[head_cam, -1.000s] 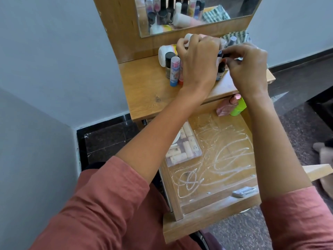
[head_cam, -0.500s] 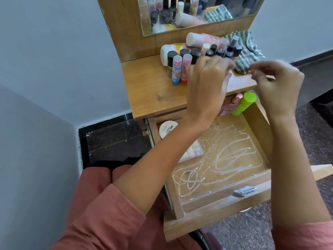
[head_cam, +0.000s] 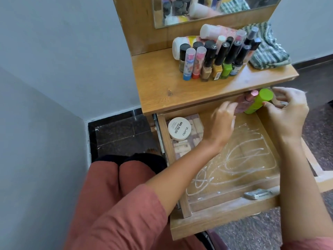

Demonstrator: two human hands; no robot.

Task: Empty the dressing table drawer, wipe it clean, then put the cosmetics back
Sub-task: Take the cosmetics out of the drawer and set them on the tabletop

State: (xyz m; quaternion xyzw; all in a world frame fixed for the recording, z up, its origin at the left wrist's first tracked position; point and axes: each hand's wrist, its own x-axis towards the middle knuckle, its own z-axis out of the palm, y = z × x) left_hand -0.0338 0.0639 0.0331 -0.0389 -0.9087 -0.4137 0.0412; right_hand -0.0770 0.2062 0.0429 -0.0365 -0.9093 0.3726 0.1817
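**A:** Where was the drawer [head_cam: 225, 220]?

**B:** Pulled out under the dressing table [head_cam: 162, 83], in front of the seated person's knees. White streaks [head_cam: 243, 156] looped over its bare wooden floor.

**A:** What lay in it?

**B:** At 10 o'clock, a clear box of tubes [head_cam: 195, 137] with a white round jar [head_cam: 179, 128] labelled "NAIL POLISH" on top. At 1 o'clock, half under the tabletop's edge, a pink bottle [head_cam: 242, 104] and a green bottle [head_cam: 257, 103] leaned side by side, touching.

**A:** And the left hand [head_cam: 222, 123]?

**B:** It reached in towards 1 o'clock, fingers close together and fairly straight, tips against the pink bottle. The thumb hung lower, apart from the bottle, so it was not pinching. That hand was blurred.

**A:** The right hand [head_cam: 286, 109]?

**B:** Just right of the green bottle, fingers spread and loosely curved around nothing. The thumb tip touched the bottle's side.

**A:** The tabletop?

**B:** At 12 o'clock, a cluster of upright nail polish bottles [head_cam: 216, 58], with two clear-capped sticks [head_cam: 192, 64] on its left. Behind them lay two white tubes on their sides. A striped cloth [head_cam: 270, 51] sat bunched at 2 o'clock, and the mirror [head_cam: 207, 11] stood at the back.

**A:** Anything on the drawer front?

**B:** A small metal fitting [head_cam: 256, 193] lay on its rim at 5 o'clock.
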